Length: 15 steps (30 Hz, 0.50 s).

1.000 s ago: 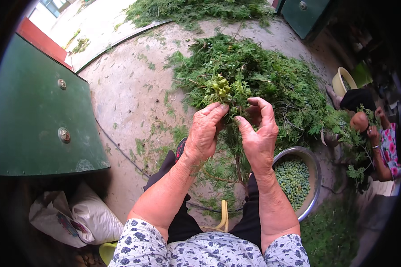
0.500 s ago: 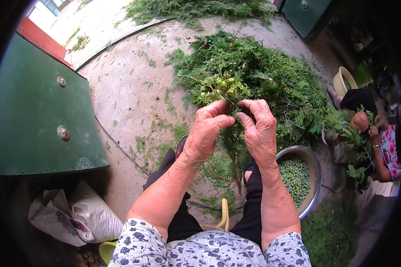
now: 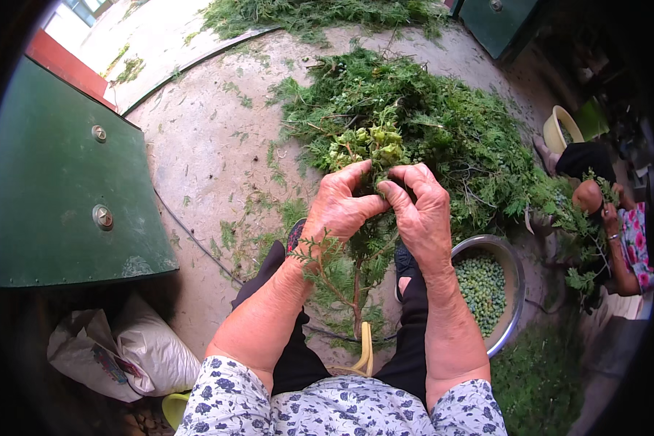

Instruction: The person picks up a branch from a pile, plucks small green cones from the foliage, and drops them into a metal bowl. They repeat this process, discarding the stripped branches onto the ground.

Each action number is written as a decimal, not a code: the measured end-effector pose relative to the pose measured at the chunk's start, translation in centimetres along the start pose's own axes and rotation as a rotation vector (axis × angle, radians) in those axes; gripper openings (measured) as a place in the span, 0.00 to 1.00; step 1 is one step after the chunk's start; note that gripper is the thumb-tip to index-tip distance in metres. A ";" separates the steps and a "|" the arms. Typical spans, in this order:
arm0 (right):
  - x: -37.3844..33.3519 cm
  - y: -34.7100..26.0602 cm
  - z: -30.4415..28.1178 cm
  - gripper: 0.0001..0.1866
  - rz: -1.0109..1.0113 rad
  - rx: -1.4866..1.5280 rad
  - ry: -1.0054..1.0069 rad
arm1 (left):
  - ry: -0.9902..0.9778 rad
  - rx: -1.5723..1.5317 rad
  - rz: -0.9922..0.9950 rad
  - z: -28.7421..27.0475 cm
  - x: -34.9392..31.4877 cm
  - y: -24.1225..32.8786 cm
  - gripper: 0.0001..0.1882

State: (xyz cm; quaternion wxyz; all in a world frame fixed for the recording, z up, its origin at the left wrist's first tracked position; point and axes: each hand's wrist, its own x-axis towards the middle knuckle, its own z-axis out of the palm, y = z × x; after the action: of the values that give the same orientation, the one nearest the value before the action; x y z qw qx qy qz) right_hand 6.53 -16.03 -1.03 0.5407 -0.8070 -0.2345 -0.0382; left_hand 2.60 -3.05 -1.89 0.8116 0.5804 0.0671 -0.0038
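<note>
Between my hands is a leafy conifer branch (image 3: 357, 280), its woody stem pointing down toward my lap. A cluster of pale green cones (image 3: 374, 144) shows at its upper end, just beyond my fingertips. My left hand (image 3: 341, 205) is closed on the branch, thumb and forefinger pinching below the cones. My right hand (image 3: 421, 214) pinches the foliage right beside it, its thumb close to the left thumb. What exactly lies between the right fingertips is partly hidden. By my right forearm stands a metal basin (image 3: 517, 291) holding many small green cones (image 3: 479, 292).
A large heap of cut conifer branches (image 3: 443, 123) lies ahead, with more foliage (image 3: 305, 16) beyond. At right another person (image 3: 632, 240) sits by branches, near a cream bucket (image 3: 554, 132). A green metal door (image 3: 58, 182) and white sacks (image 3: 152, 345) are at left. A cable (image 3: 196, 240) crosses the floor.
The branch has turned in my hands: its stem end has swung left, and a side sprig now lies over my left wrist. My thumbs have come closer together.
</note>
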 end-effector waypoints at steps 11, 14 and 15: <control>-0.3 0.0 0.4 0.05 -0.031 -0.065 0.015 | 0.076 0.426 0.160 0.2 0.0 -1.8 0.08; -0.2 0.2 0.0 0.04 0.005 -0.018 -0.025 | 0.051 0.322 0.103 0.0 0.0 -2.1 0.09; -0.2 0.2 0.0 0.04 0.072 0.036 -0.041 | 0.051 0.322 0.103 0.1 0.0 -2.0 0.09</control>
State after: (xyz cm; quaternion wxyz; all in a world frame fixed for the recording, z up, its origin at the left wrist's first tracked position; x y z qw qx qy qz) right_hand 6.41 -16.21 -1.27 0.5514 -0.8055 -0.2168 0.0021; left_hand 2.43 -3.78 -3.72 0.7053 0.7054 0.0564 0.0416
